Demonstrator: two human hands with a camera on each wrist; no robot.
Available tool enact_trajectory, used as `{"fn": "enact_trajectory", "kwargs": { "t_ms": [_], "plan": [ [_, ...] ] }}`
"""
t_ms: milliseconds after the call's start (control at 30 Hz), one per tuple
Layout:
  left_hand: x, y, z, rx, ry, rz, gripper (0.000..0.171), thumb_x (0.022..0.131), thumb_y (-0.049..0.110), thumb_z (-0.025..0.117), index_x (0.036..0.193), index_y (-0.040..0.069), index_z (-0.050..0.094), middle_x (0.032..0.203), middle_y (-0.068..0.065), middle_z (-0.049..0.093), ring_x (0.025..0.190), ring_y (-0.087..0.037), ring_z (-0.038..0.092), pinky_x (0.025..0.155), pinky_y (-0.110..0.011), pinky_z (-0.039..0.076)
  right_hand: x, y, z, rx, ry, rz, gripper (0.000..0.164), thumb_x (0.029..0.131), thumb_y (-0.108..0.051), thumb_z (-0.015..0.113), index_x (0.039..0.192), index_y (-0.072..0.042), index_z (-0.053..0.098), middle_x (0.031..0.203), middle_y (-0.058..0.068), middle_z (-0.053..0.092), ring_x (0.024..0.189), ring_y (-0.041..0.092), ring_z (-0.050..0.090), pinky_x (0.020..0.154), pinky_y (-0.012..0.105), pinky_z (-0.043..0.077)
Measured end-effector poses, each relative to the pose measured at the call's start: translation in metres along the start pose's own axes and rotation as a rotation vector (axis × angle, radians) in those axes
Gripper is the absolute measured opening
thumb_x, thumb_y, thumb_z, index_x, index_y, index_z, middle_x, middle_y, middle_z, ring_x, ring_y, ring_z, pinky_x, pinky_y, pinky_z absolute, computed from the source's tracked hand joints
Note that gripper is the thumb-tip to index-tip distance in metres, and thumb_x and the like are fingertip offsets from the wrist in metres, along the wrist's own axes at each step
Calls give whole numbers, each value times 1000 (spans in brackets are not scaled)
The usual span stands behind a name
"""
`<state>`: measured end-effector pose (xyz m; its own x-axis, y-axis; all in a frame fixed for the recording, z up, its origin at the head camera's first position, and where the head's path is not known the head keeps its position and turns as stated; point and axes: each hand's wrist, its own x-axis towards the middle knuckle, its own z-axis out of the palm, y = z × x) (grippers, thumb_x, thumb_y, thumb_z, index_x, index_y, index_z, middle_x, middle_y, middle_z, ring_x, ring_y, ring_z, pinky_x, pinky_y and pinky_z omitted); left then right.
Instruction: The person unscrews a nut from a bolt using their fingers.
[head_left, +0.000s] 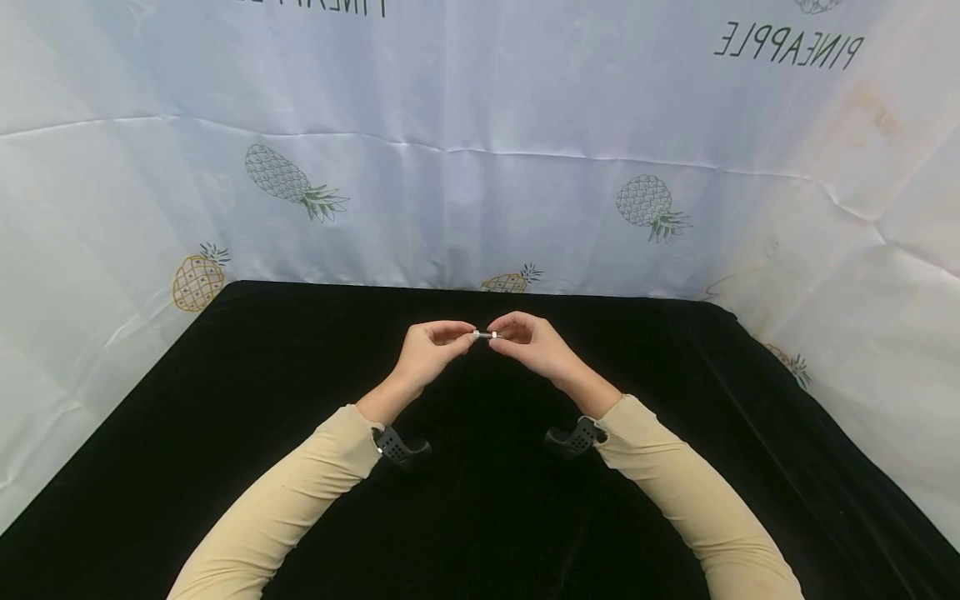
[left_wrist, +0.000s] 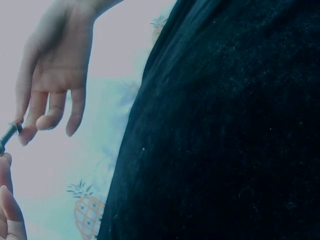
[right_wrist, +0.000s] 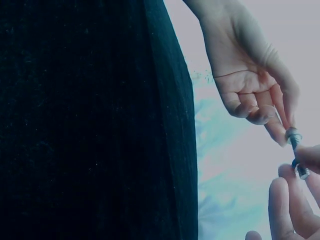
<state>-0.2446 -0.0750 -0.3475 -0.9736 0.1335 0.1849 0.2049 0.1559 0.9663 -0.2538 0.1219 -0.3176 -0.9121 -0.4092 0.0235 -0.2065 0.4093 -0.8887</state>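
The person's left hand (head_left: 431, 352) is pinching the head end of a small metal bolt (head_left: 484, 335) between thumb and fingertips, so the bolt is lying at the very tips of that hand, well clear of the palm. From there its threaded shaft is running across the narrow gap toward the right hand (head_left: 538, 343), which is pinching a nut (head_left: 493, 335) sitting around the shaft. In the right wrist view, the bolt's free end is poking out past the nut, among the right fingertips. Neither hand is touching the other; the bolt alone is bridging them. The remaining fingers of the left hand are bending loosely inward, while those of the right are hanging apart from one another. Both hands are holding the piece above the black cloth (head_left: 480, 525), near its far edge, with a white pineapple-print curtain (head_left: 480, 83) hanging behind. Pale yellow sleeves (head_left: 288, 500) are covering the forearms, and a dark strap (head_left: 396, 446) is circling each wrist.
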Motion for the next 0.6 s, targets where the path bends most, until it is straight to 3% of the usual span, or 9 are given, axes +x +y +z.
{"fn": "enact_trajectory", "kwargs": {
  "t_ms": [133,333,467,600],
  "plan": [
    [0,-1,0,2,-5,3,24,87,15,65,107,2,68,110,-16,68,96,-18,67,86,-31,54,0,1,0,2,0,-9,37,91,-19,60,123,-4,52,121,17,57,106,29,59,95,43,49],
    [0,0,0,6,0,13,24,87,16,65,106,2,68,109,-16,69,96,-18,67,86,-32,54,2,3,2,13,-23,61,36,95,-31,52,120,-5,57,112,18,65,106,37,59,102,52,40],
    [-1,1,0,-1,3,11,24,86,15,65,106,1,68,110,-16,68,96,-18,67,86,-31,54,2,4,2,11,-6,1,29,93,-23,57,116,-5,59,112,17,64,103,32,61,98,45,47],
    [0,0,0,-7,-1,8,24,87,14,65,107,1,68,110,-16,68,96,-18,67,86,-30,54,2,5,0,25,0,-53,33,89,-16,62,119,-3,54,118,17,59,104,26,60,94,41,50]
  ]
}}
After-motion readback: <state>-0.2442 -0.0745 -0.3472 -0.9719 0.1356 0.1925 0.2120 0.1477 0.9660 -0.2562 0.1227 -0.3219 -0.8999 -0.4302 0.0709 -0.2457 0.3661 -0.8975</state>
